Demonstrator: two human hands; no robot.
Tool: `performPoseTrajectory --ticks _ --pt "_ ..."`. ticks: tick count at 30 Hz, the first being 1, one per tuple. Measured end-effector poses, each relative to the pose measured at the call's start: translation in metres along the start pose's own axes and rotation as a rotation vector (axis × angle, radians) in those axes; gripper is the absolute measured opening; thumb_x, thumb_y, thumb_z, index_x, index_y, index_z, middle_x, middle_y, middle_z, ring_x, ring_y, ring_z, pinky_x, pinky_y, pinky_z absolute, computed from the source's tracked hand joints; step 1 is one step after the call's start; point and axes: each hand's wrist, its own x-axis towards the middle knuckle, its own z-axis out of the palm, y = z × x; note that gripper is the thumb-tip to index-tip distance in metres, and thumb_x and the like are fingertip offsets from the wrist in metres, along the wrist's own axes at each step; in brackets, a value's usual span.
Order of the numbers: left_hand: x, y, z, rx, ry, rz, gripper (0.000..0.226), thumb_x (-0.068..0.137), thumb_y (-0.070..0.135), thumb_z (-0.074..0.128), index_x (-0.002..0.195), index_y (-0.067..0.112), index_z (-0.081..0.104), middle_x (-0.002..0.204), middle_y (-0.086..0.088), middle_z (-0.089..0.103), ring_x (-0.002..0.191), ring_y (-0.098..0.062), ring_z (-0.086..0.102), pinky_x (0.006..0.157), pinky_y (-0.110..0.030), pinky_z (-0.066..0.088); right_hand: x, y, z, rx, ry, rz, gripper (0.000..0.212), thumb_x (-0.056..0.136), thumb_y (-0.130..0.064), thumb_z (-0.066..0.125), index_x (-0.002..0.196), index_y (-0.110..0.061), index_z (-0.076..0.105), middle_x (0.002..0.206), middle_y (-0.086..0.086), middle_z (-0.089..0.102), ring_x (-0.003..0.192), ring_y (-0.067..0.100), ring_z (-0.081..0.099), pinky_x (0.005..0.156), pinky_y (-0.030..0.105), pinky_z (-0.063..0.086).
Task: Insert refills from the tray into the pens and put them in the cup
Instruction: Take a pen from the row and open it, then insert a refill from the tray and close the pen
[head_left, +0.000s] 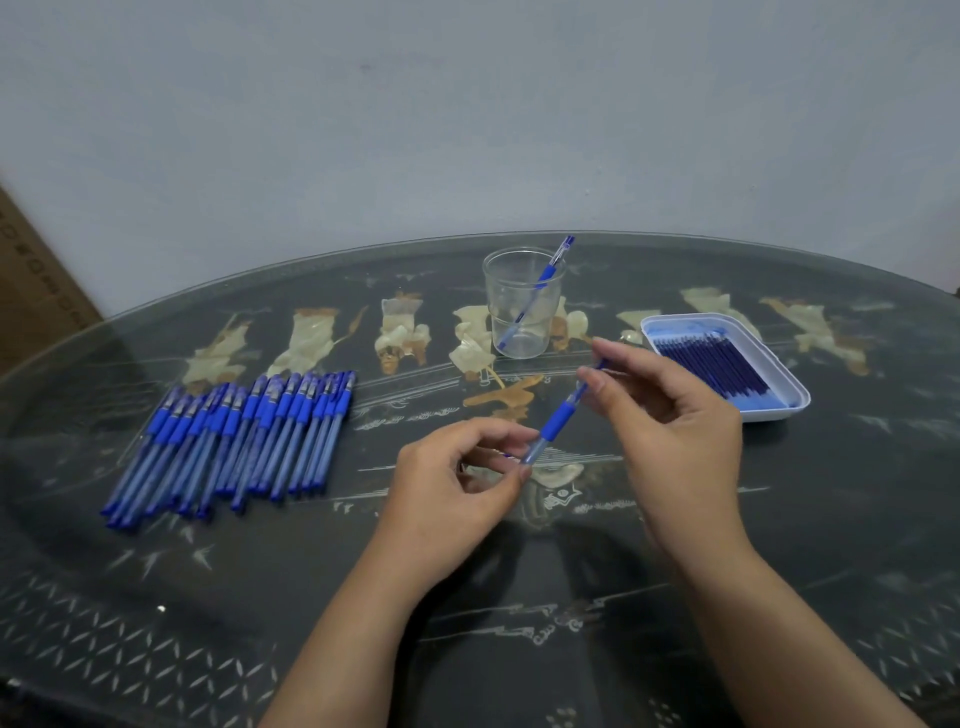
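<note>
A blue pen is held tilted above the middle of the table. My left hand pinches its clear barrel at the lower end. My right hand pinches the upper tip end between thumb and forefinger. A clear plastic cup stands farther back with one blue pen leaning inside it. A white tray at the right holds several dark blue refills. Several blue pens lie in a row at the left.
The round dark table has a glass top with pale patches under it. A brown cardboard box leans against the wall at the far left. A plain wall stands behind the table.
</note>
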Motion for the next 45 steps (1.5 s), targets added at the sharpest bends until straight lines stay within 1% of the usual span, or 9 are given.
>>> performPoseTrajectory --ticks 5,8,11,19,26,31,34,40,45 --pt "0.0 -0.003 0.001 0.056 0.004 0.034 0.03 0.08 -0.002 0.075 0.095 0.024 0.075 0.09 0.007 0.072 0.079 -0.007 0.067 0.063 -0.013 0.05 0.01 -0.008 -0.006 0.101 0.078 0.009 0.027 0.084 0.004 0.069 0.099 -0.018 0.073 0.089 -0.005 0.074 0.088 0.015 0.072 0.077 0.03 0.058" --pt "0.0 -0.003 -0.001 0.072 0.028 0.057 0.031 0.079 -0.004 0.075 0.094 0.022 0.075 0.09 0.006 0.072 0.079 -0.007 0.067 0.063 -0.013 0.05 0.032 -0.022 -0.017 0.208 0.187 0.044 0.027 0.084 0.007 0.068 0.1 -0.015 0.072 0.093 -0.002 0.072 0.083 0.013 0.07 0.074 0.024 0.057" --pt "0.001 -0.005 -0.002 0.035 0.089 0.055 0.032 0.078 -0.005 0.075 0.092 0.024 0.075 0.088 0.009 0.072 0.077 -0.006 0.067 0.063 -0.012 0.049 0.07 -0.033 -0.039 0.242 0.226 0.043 0.028 0.084 0.007 0.065 0.098 -0.017 0.071 0.095 0.003 0.067 0.082 0.015 0.068 0.073 0.026 0.057" --pt "0.002 -0.015 0.005 -0.04 0.296 0.08 0.034 0.079 -0.006 0.074 0.094 0.025 0.073 0.089 0.003 0.072 0.083 -0.008 0.068 0.069 -0.013 0.051 0.124 0.033 -0.033 -0.456 -0.206 0.333 0.025 0.083 0.014 0.064 0.101 -0.002 0.072 0.082 0.01 0.066 0.062 0.018 0.062 0.054 0.022 0.057" --pt "0.004 -0.02 0.008 -0.034 0.308 0.105 0.034 0.079 -0.006 0.075 0.094 0.025 0.073 0.09 0.0 0.072 0.082 -0.01 0.068 0.069 -0.013 0.051 0.136 0.057 -0.03 -0.894 -0.316 0.299 0.014 0.084 -0.001 0.071 0.095 -0.009 0.074 0.079 0.011 0.07 0.055 0.013 0.06 0.06 0.021 0.05" --pt "0.004 -0.022 0.009 -0.02 0.304 0.124 0.036 0.078 -0.007 0.075 0.094 0.025 0.073 0.09 0.001 0.072 0.081 -0.009 0.068 0.069 -0.011 0.05 0.143 0.058 -0.025 -1.046 -0.368 0.218 0.014 0.083 -0.003 0.073 0.095 -0.009 0.076 0.078 0.01 0.07 0.056 0.019 0.061 0.074 0.028 0.054" --pt "0.004 -0.022 0.01 -0.009 0.3 0.131 0.035 0.077 -0.007 0.075 0.094 0.024 0.073 0.088 0.0 0.072 0.081 -0.009 0.068 0.069 -0.012 0.051 0.145 0.059 -0.024 -1.136 -0.407 0.17 0.017 0.083 -0.002 0.071 0.098 -0.009 0.077 0.09 0.01 0.072 0.062 0.018 0.058 0.081 0.035 0.057" --pt "0.004 -0.022 0.009 -0.002 0.299 0.129 0.034 0.077 -0.007 0.075 0.094 0.023 0.074 0.087 0.001 0.072 0.082 -0.01 0.068 0.068 -0.01 0.05 0.146 0.067 -0.02 -1.237 -0.435 0.118 0.023 0.081 0.001 0.068 0.099 -0.011 0.077 0.093 0.013 0.072 0.084 0.029 0.067 0.08 0.036 0.057" --pt "0.004 -0.021 0.008 0.003 0.291 0.13 0.033 0.077 -0.007 0.075 0.094 0.022 0.074 0.087 0.001 0.072 0.081 -0.008 0.068 0.069 -0.01 0.05 0.143 0.07 -0.017 -1.316 -0.46 0.065 0.027 0.081 0.004 0.063 0.102 -0.008 0.075 0.095 0.015 0.07 0.085 0.032 0.066 0.079 0.039 0.057"
